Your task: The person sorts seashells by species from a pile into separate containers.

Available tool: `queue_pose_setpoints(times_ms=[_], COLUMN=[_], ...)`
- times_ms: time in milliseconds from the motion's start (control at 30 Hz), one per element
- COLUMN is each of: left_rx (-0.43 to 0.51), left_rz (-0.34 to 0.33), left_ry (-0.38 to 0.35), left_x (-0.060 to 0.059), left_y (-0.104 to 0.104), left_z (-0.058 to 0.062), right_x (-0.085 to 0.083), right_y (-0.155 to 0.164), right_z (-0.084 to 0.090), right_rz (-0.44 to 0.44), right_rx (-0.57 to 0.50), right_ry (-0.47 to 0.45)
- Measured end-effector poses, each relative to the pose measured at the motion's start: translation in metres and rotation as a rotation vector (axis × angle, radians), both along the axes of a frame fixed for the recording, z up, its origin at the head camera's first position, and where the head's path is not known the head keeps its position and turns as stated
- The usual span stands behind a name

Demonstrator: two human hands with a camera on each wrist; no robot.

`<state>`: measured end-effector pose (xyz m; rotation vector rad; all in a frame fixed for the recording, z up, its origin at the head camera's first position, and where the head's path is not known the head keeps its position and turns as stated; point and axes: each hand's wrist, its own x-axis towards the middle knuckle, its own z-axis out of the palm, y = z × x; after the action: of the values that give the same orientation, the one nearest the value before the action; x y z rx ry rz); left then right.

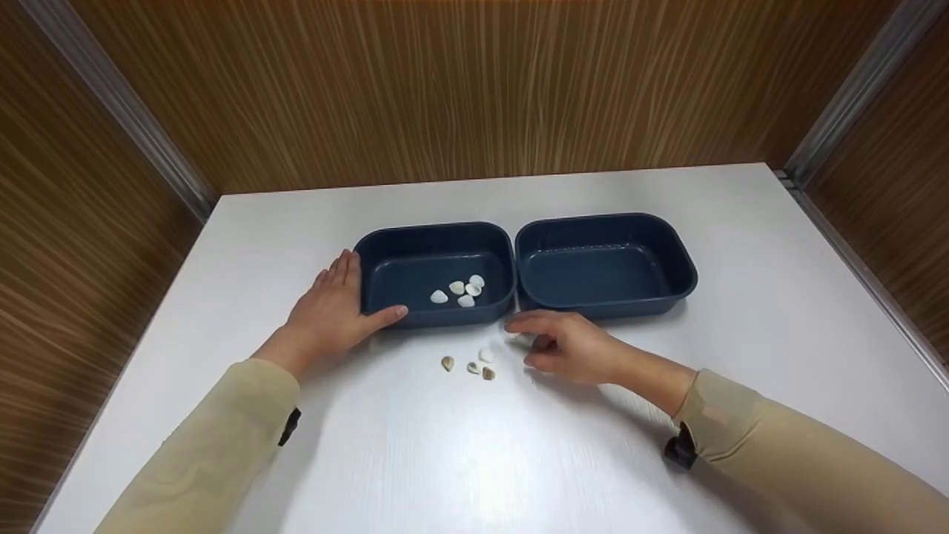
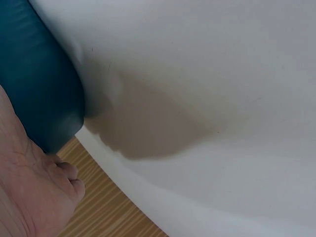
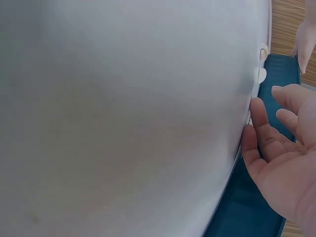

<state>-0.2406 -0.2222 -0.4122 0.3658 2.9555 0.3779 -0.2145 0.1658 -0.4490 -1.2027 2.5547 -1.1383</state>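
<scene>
Flat against the outer left side of the left dark blue bin (image 1: 437,317) lies my left hand (image 1: 330,311), its fingers straight and the thumb at the front rim. Several white seashells (image 1: 439,297) lie inside this bin. My right hand (image 1: 567,345) hovers low over the table in front of where the bins meet, thumb apart from the loosely bent fingers. A pale shell (image 1: 513,335) shows partly under its fingertips. To the left of that hand, a white shell (image 1: 485,355) and three brownish shells (image 1: 448,363) lie on the table.
A second dark blue bin (image 1: 608,304) stands right beside the first, with no shells seen in it. Both rest on a white table (image 1: 445,460). Wood-grain panels (image 1: 474,96) rise behind the table and at both sides.
</scene>
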Motion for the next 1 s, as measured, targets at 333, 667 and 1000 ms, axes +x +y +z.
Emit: queue_pose_setpoints(times_ms=[333, 667, 1000], left_rx=[-0.004, -0.001, -0.010], left_rz=[0.003, -0.006, 0.010], left_ry=[0.000, -0.007, -0.022], left_x=[-0.0003, -0.0001, -0.0033], left_y=[-0.0009, -0.0021, -0.0018], left_z=[-0.0012, -0.0025, -0.0038], right_x=[-0.0019, -0.0024, -0.0006], right_y=[-0.0022, -0.0020, 0.0005], right_z=[-0.0015, -0.0041, -0.0046], right_rz=[0.011, 0.025, 0.003], right_rx=[0.040, 0.081, 0.108], right_ry=[0.057, 0.097, 0.100])
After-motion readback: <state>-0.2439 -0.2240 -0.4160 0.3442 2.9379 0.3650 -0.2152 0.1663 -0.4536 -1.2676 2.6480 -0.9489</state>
